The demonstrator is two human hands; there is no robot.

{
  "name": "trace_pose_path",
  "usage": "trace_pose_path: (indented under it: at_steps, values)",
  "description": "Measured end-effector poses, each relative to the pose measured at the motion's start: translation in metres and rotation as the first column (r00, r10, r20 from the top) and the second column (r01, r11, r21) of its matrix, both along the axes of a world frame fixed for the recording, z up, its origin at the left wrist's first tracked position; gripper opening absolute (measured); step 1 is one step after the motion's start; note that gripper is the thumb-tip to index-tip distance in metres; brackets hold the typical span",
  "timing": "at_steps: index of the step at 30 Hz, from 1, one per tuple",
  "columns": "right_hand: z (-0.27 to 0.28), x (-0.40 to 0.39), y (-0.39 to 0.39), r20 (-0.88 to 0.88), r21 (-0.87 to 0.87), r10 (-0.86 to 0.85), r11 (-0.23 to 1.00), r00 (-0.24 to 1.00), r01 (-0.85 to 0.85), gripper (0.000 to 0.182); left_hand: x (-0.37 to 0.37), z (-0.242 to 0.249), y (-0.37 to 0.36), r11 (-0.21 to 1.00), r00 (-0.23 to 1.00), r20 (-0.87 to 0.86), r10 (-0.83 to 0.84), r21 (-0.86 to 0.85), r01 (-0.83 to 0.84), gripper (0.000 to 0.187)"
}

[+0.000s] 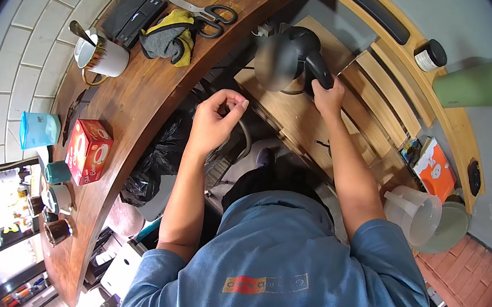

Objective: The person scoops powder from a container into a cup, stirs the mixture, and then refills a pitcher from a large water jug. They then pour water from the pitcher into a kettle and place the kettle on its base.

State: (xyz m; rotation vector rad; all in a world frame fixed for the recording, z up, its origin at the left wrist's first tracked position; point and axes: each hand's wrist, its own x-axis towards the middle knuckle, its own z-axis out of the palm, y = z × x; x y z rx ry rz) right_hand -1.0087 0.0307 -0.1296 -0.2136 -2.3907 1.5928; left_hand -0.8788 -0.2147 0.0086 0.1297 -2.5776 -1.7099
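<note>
**Gripping the kettle by its handle**

Holding firm, the right hand (328, 96) has its fingers (322, 82) wrapped around the black handle of the kettle (282, 60), which sits on the low wooden shelf (299, 117) beside the curved bench (142, 98). That handle looks like the right place to grab: rigid and away from the body. I'd judge the kettle hard, smooth, and heavy if filled. It's a dark, rounded, matte grey-black pot. Meanwhile the left hand (213, 122) hovers empty in mid-air, thumb and fingertips loosely pinched together.
</note>
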Motion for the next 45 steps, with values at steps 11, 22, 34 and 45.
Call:
trace_pose_path:
  at_steps: [11,22,34,45]
  values:
    - [0.011,0.015,-0.001,-0.272,-0.05,0.043,0.997,0.961,-0.058,0.018,0.005,-0.007,-0.011,0.997,1.0,0.002,0.004,0.083,-0.005,0.01]
    - [0.101,0.072,0.054,-0.195,-0.227,-0.104,0.972,0.975,0.059,0.012,-0.006,0.005,-0.01,0.979,0.997,-0.068,-0.028,0.202,0.042,0.009]
    - [0.202,0.245,0.126,-0.298,-0.305,-0.321,0.924,0.899,0.229,0.017,-0.053,-0.012,0.053,0.89,0.968,-0.081,-0.238,0.381,0.251,0.007]
    - [0.153,0.372,0.163,-0.075,-0.133,-0.533,0.843,0.843,0.521,0.015,-0.061,-0.097,0.163,0.722,0.727,-0.007,-0.687,-0.124,0.681,0.02]
